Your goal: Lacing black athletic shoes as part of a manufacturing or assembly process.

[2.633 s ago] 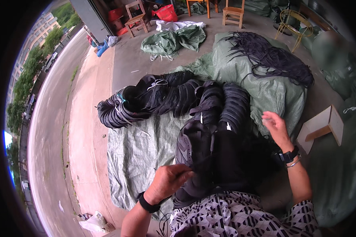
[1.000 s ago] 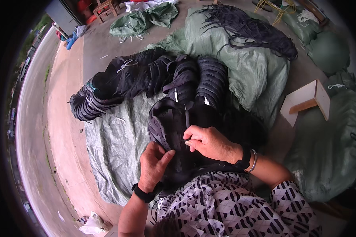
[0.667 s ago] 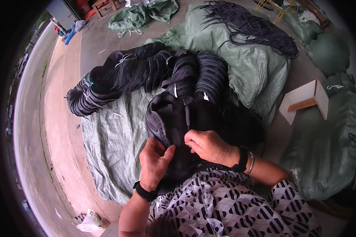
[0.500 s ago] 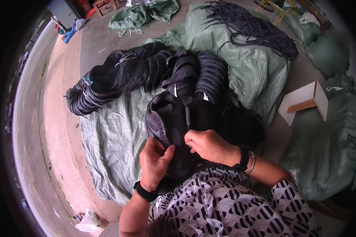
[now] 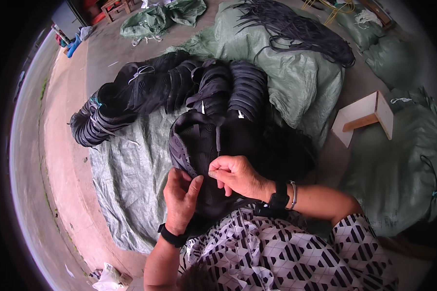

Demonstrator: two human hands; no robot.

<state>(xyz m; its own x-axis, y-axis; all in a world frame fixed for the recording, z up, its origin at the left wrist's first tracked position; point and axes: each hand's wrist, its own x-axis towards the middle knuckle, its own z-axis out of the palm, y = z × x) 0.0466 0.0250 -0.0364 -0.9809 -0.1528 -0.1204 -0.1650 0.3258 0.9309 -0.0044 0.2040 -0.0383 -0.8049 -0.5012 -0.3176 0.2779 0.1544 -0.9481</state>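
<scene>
A black shoe upper (image 5: 178, 138) lies across my lap, with eyelet holes along its grey-black side edge. My left hand (image 5: 180, 198) is closed at its near end, thumb and fingers pinching that eyelet edge. Just to the right, over the upper's middle, my right hand (image 5: 238, 175) makes a pinch with thumb and forefinger. Whatever is between those fingertips is too small to make out. Beyond the right hand runs a dark narrow strip (image 5: 218, 140), standing up along the upper. More black material lies under and beside both hands, too dark to separate.
Ahead lie stacked rows of nested black uppers (image 5: 247, 89) and another bundle (image 5: 102, 119) on a green woven sheet (image 5: 126, 179). A heap of dark laces (image 5: 296, 26) rests on a green sack (image 5: 296, 72). At right are a small wooden stand (image 5: 366, 119) and stuffed sacks (image 5: 393, 184).
My right hand has moved left and slightly down, closer to my left hand, its lower fingers loosening. The left hand still grips the upper's edge. The whole view has shifted slightly.
</scene>
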